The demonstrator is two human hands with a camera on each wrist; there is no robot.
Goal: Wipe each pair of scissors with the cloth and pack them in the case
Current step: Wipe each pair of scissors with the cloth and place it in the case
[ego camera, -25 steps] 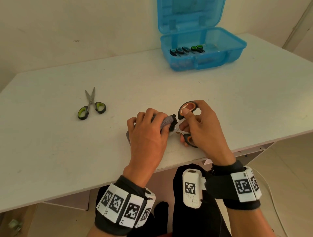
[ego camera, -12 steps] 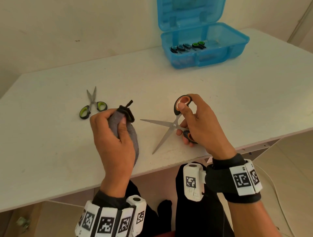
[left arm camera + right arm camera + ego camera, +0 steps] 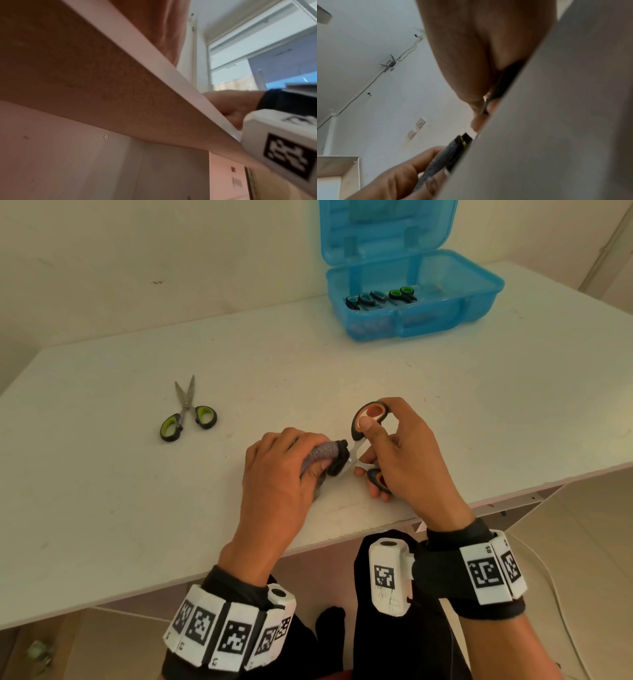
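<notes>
Left hand (image 3: 277,474) wraps cloth (image 3: 323,451) — orange scissors (image 3: 368,422) held.

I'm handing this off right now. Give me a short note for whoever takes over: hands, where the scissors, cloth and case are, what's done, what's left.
Left hand grips the grey cloth, wrapped over the blades of the orange-handled scissors.
Right hand holds those scissors by the handles, near the table's front edge.
Green-handled scissors lie untouched at table left.
Blue case stands open at the back, with several scissors already inside.
Left: finish wiping the orange pair, pack it, then wipe and pack the green pair.
</notes>
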